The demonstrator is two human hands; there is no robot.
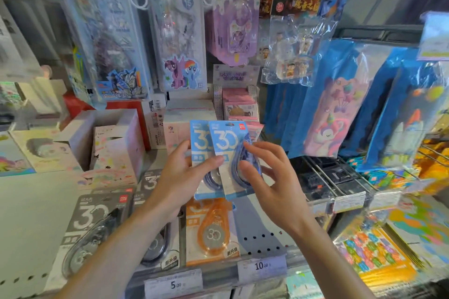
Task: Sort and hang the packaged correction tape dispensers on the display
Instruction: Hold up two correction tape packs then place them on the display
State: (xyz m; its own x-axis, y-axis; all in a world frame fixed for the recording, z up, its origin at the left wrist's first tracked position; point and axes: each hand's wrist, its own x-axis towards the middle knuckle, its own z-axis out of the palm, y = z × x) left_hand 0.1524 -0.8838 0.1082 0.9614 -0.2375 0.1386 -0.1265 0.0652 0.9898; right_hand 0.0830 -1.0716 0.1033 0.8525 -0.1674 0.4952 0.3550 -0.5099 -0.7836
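At the centre of the view we hold two blue correction tape packs (223,158), fanned so that the front pack overlaps the rear one, both upright with their hang holes toward 12 o'clock. Our left hand (179,177) has its grip closed on the pair: the thumb presses across the front card at its lower left while the fingers pass behind. Our right hand (269,175) stands at 3 o'clock of the packs with its grip partly open, the fingertips (245,165) touching the clear blister of the front pack and the remaining fingers spread apart. Directly at 6 o'clock of the held packs an orange correction tape pack (211,233) hangs on the display, and at 9 o'clock of it grey correction tape packs (94,228) hang in their own columns. At 3 o'clock of the orange pack a bare pegboard panel (262,238) shows rows of holes. Price labels (173,283) run along the rail at 6 o'clock. Blue pencil cases (340,104) hang at 2 o'clock, and cartoon pencil cases (179,39) hang at 11 o'clock.
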